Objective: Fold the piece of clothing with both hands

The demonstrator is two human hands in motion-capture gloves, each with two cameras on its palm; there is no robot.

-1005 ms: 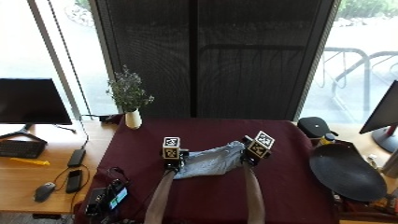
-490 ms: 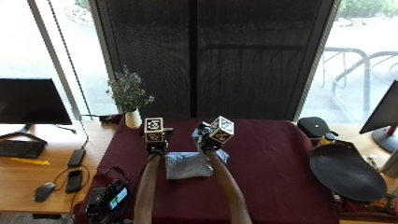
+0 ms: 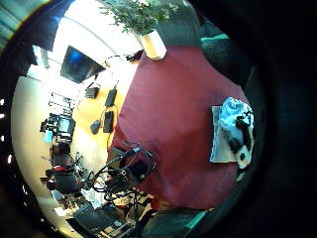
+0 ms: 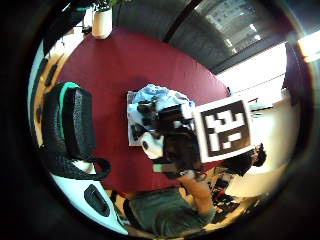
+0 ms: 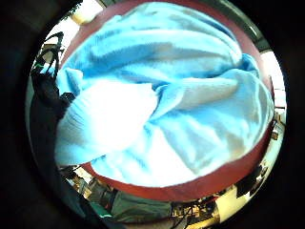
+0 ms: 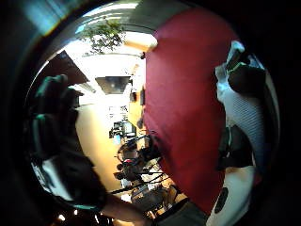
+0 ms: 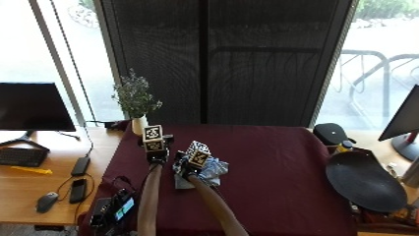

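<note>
The light blue garment [image 7: 208, 172] sits bunched on the maroon table [image 7: 282, 172], in front of the vase [image 7: 138, 124]. The right hand [image 7: 190, 164] is down on its left part, fingers curled into the cloth. The left hand [image 7: 156, 153] hangs just left of it, fingers spread, holding nothing.

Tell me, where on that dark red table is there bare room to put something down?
The dark red tablecloth lies bare from the light blue folded garment across to the black dish-shaped object. It is crowded by the white vase of sprigs, where the left hand and right hand work.
</note>
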